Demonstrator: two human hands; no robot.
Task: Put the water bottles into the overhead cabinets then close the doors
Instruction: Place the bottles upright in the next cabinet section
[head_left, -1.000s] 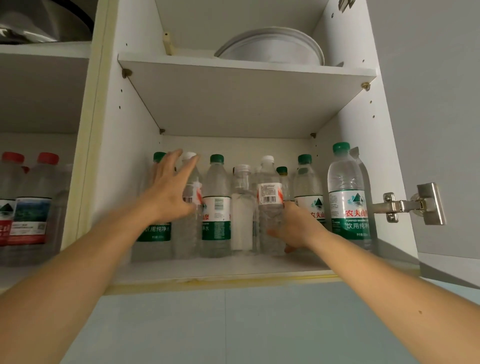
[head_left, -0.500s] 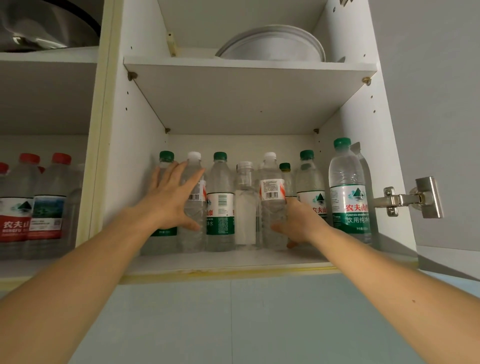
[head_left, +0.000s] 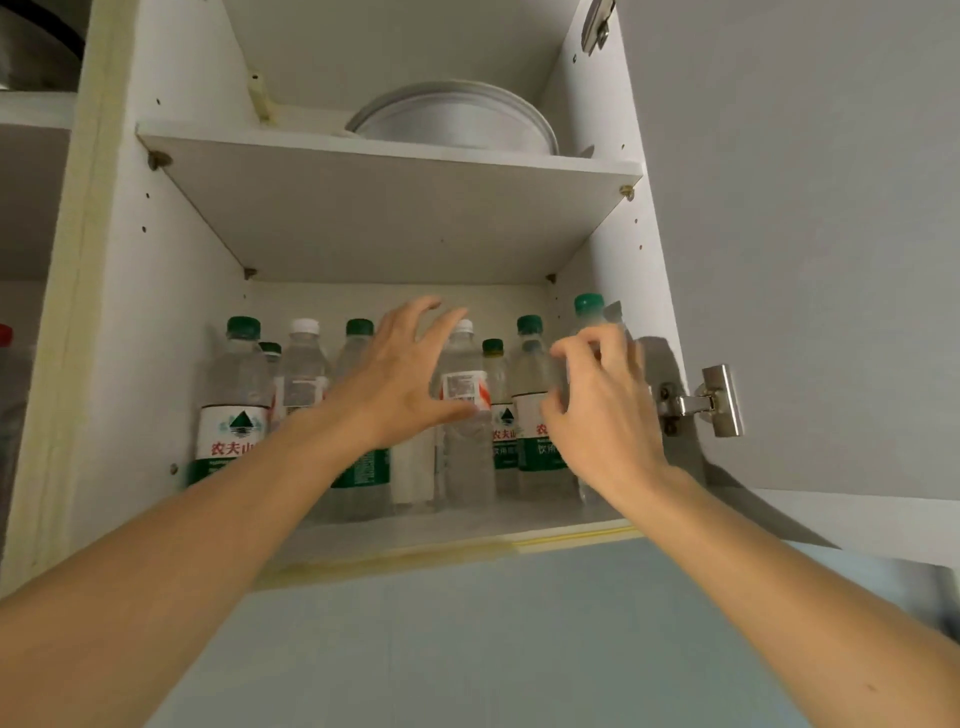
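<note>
Two hands up at open cabinet. Water bottles upright in row on lower shelf, packed side by side, green caps mostly, two white. Left hand mid-row, fingers spread and straight, thumb at red-labelled bottle, gripping nothing. Right hand at rightmost green-capped bottle, fingers curled at its shoulder; actual grip, cannot tell. White plates on upper shelf. Door swung open at right.
</note>
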